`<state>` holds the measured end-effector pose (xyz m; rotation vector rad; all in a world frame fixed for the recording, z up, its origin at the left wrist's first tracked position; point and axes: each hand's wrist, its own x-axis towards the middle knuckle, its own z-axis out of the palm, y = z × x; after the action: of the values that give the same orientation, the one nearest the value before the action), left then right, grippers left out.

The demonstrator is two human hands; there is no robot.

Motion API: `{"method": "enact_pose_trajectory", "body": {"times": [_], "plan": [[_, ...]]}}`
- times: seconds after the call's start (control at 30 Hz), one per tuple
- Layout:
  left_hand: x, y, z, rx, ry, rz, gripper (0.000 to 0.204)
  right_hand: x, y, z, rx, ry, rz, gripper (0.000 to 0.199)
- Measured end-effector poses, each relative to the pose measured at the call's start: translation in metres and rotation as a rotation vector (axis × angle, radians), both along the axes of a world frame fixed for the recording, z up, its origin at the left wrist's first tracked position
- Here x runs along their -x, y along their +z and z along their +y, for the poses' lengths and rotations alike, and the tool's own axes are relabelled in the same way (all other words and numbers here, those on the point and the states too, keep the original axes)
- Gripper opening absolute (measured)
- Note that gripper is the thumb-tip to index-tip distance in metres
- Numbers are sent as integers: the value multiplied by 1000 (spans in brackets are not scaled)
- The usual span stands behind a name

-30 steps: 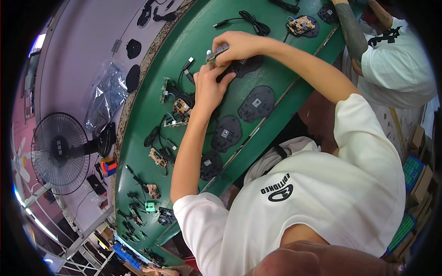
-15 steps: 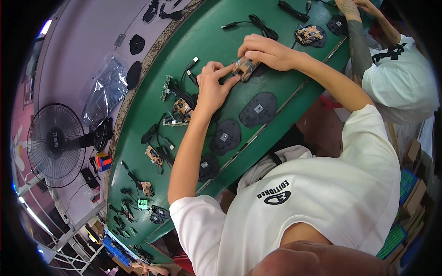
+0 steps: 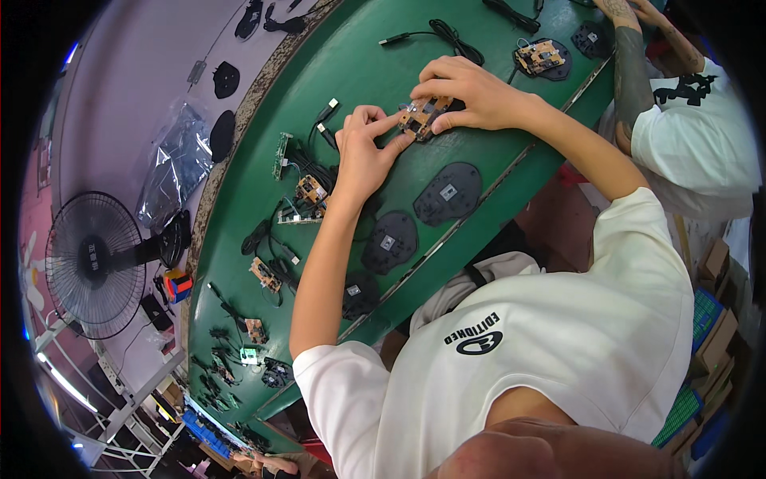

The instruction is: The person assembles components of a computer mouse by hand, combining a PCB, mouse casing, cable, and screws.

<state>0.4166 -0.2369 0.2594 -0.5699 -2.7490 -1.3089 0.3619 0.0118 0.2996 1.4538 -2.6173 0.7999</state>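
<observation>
Green bench (image 3: 263, 184); small circuit board (image 3: 424, 117) sits over a dark base at its far side, right hand (image 3: 471, 94) curled closed pinching it, left hand (image 3: 365, 152) half-open with fingertips pressing its near edge. Likely risk: uneven push tilts or slips the board; loose cable (image 3: 435, 33) just beyond could snag; three dark base plates (image 3: 448, 191) crowd the near side, coworker's arm (image 3: 630, 72) well right.

left hand (image 3: 363, 152): forearm stretched forward, fingers bent, index fingertip extended | right hand (image 3: 467, 92): arm reaching forward, fingers curled, pinching, facing left hand
</observation>
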Motion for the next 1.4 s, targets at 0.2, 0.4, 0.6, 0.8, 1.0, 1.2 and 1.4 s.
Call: {"method": "enact_pose_trajectory", "body": {"times": [0.2,0.4,0.6,0.8,1.0,1.2,1.4], "plan": [[1,0,0,-22,-11,-6,42,-3,-1,1,2,-29,1,47],[2,1,0,-18,-14,-25,42,-5,1,-2,4,-15,35,45],[3,5,-6,-26,-65,-94,48,-4,4,-2,-27,-16,38,47],[-17,17,15,-126,42,-117,55,-8,2,0,-65,-58,53,46],[-14,22,19,109,101,181,45,-4,10,11,-64,-71,-41,40],[0,35,11,100,9,0,44,-21,5,3,-98,-173,-51,36],[-7,29,13,56,25,-15,42,-27,6,0,-111,-236,-27,37]]}}
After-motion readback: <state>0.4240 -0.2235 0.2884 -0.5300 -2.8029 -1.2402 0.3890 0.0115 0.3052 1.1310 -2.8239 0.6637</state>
